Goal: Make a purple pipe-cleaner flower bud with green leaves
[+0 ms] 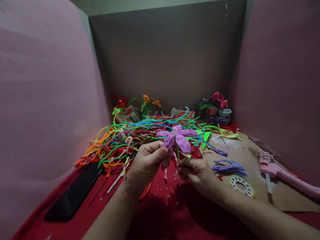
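Note:
A purple pipe-cleaner flower [182,142] with several petals is held up between my two hands, above the red cloth [159,222]. My left hand [151,159] pinches one of its lower left petals between thumb and fingers. Below the bloom, my right hand [196,171] is closed on the thin green stem [178,155]. Behind the flower spreads a large heap of coloured pipe cleaners [139,129], in green, orange, blue and red. The lower end of the stem is hidden by my right fingers.
A black phone [73,194] lies at left. On the cardboard [230,148] at right are a pink glue gun [290,179], a roll of tape [241,186] and bent lavender pipe cleaners [229,167]. Finished flowers [151,101] stand along the back. Pink walls [42,86] flank both sides.

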